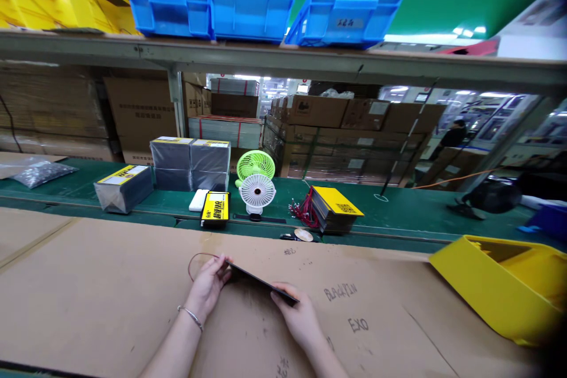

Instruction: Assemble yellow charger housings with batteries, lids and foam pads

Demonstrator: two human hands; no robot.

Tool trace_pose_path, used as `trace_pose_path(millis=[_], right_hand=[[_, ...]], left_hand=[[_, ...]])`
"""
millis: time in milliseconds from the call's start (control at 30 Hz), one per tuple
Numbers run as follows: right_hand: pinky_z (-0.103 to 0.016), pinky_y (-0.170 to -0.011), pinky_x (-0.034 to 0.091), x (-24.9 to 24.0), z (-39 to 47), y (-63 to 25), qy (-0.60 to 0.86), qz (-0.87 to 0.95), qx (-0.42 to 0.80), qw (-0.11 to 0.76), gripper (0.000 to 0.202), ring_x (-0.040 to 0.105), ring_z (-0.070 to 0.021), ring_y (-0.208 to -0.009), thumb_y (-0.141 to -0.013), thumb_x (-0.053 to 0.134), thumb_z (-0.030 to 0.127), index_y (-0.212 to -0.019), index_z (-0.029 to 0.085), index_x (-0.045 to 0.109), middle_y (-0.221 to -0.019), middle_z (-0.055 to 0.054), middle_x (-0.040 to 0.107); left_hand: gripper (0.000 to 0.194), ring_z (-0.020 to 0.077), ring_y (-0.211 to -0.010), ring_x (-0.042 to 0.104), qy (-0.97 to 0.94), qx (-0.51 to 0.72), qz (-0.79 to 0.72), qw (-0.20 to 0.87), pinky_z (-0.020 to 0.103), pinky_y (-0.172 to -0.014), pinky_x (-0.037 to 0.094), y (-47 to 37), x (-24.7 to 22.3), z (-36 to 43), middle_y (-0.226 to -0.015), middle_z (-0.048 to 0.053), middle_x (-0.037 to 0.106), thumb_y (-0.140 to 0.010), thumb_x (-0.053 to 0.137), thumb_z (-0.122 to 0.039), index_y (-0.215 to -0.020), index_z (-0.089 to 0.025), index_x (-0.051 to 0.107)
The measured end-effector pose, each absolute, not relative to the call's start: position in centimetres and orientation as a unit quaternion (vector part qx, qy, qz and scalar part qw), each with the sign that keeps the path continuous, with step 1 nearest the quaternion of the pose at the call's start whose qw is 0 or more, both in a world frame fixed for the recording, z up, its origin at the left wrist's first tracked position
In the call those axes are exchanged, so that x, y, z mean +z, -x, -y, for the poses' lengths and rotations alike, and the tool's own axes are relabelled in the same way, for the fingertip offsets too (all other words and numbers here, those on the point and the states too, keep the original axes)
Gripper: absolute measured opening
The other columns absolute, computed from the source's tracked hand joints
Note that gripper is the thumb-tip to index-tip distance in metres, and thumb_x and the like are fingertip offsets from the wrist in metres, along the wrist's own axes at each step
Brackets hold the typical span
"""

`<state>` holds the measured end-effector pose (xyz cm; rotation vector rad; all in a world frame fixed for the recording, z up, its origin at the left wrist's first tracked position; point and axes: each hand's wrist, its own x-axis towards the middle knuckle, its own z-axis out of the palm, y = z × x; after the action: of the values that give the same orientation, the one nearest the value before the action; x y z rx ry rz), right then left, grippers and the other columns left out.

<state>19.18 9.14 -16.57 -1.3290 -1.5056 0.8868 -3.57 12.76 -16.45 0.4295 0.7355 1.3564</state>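
Observation:
Between my two hands is a thin black panel (259,279), tilted nearly edge-on above the cardboard-covered table. My left hand (209,284), with a bracelet at its wrist, grips the panel's far left end. A thin reddish-brown wire (191,264) loops out beside the left fingers. My right hand (296,312) pinches the panel's near right end between thumb and fingers. The panel's broad face is mostly hidden from this angle.
Cardboard (110,289) with handwriting covers the work surface. A yellow bin (491,292) stands at right. Behind are a stack of yellow-topped panels (336,212), red wires (306,211), a white fan (257,192), a green fan (248,164) and wrapped stacks (210,166). Blue bins (252,15) line the shelf.

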Motion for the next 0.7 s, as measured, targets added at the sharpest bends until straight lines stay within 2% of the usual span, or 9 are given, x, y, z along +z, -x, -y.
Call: trace_pose_path(millis=[700], right_hand=[[-0.037,-0.087,0.045,-16.85,-9.31,-19.26,0.541,0.615,0.354,0.451,0.022,0.062,-0.0256,-0.091,-0.073,0.059,0.038,-0.082,0.021,0.070,-0.092,-0.007,0.069]], left_hand=[[0.016,0.0130,-0.077,0.062,-0.191,0.609,-0.328,0.696,0.026,-0.071,0.050,3.58,-16.65,-12.82,-0.085,0.005,0.066,-0.071,0.070,-0.026,-0.078,-0.015,0.063]])
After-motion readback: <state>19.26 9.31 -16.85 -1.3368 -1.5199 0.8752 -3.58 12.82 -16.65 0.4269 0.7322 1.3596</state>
